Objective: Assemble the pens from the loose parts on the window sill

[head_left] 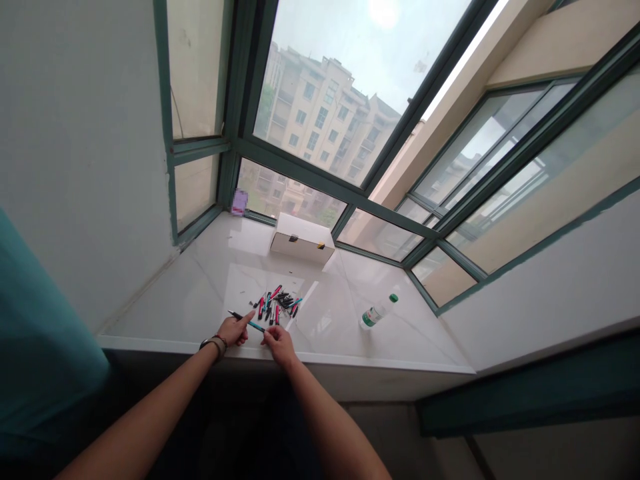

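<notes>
Between my two hands lies a slim pen with a blue barrel and a dark tip that points to the left. My left hand is closed around its dark end, with the index finger stretched along it. The fingertips of my right hand pinch the blue end. Just beyond my hands, a loose pile of pen parts in black, pink-red and blue lies on the white sill. A few small pieces sit apart from the pile.
Behind the pile a white box stands against the window. A clear bottle with a green cap is to the right. A purple packet leans in the back left corner. A teal curtain hangs at the left.
</notes>
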